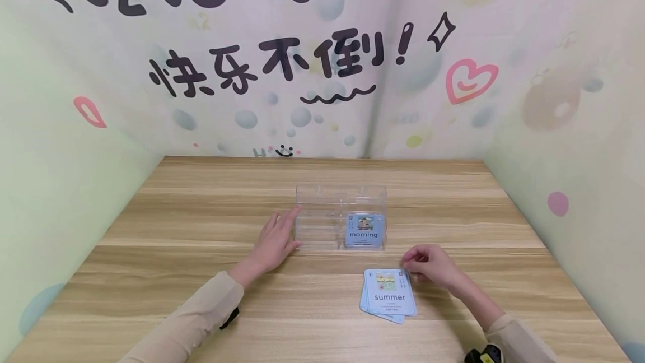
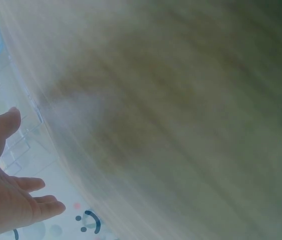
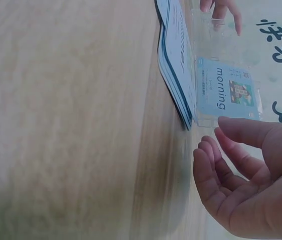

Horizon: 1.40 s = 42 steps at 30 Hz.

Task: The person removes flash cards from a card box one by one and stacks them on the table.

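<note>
A clear plastic holder (image 1: 318,223) with compartments stands mid-table. In its lower right compartment a blue card reading "morning" (image 1: 365,232) faces forward, also seen in the right wrist view (image 3: 228,90). My left hand (image 1: 274,242) rests against the holder's left side, fingers extended; the left wrist view shows its thumb and fingers spread beside the clear plastic. Nearer me lies a slightly fanned stack of blue cards (image 1: 389,293), "summer" on top. At the stack's upper right corner is my right hand (image 1: 434,266), its fingers loosely curled with nothing between them in the right wrist view.
The wood-grain table (image 1: 201,206) is bordered by a printed backdrop (image 1: 242,128) behind and pale walls at both sides. Dark straps with devices (image 1: 484,354) sit at the sleeves. The card stack lies in front of the holder, slightly to its right.
</note>
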Motion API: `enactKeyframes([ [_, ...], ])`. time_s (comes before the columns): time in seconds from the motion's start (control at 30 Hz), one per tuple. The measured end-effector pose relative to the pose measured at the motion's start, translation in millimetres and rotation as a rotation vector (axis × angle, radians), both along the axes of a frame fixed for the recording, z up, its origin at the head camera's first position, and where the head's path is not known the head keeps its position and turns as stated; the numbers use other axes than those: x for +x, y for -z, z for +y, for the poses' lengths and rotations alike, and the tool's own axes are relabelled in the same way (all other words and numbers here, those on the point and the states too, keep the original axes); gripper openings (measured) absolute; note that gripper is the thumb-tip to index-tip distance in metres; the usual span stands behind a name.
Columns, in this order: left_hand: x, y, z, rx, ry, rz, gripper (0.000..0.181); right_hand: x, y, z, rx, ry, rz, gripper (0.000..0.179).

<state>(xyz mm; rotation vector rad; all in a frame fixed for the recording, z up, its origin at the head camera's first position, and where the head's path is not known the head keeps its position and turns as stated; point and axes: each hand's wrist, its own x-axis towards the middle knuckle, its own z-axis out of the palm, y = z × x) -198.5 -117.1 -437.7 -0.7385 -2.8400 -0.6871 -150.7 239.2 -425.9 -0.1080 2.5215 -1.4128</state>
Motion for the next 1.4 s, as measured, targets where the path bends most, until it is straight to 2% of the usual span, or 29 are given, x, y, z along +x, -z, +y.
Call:
enactKeyframes([
  [0.27, 0.8, 0.1, 0.6, 0.022, 0.003, 0.015, 0.081, -1.5, -3.2, 1.1, -0.011, -0.054, 0.057, 0.021],
  [0.47, 2.9, 0.3, 1.1, 0.055, 0.021, 0.081, 0.083, -5.9, -7.3, 1.8, 0.009, -0.06, 0.181, 0.021],
  [0.63, 1.8, -0.3, 1.0, 0.055, 0.017, 0.08, 0.084, -7.6, -9.7, -1.1, 0.0, -0.042, 0.248, 0.021],
  [0.87, -0.9, 0.9, 0.1, 0.012, 0.007, 0.042, 0.083, -12.3, -9.0, -6.9, -0.027, 0.01, 0.284, 0.023],
  [1.4, -0.1, -1.0, 0.2, 0.016, -0.003, 0.0, 0.082, -37.4, -9.6, -22.4, -0.057, 0.023, 0.299, 0.034],
])
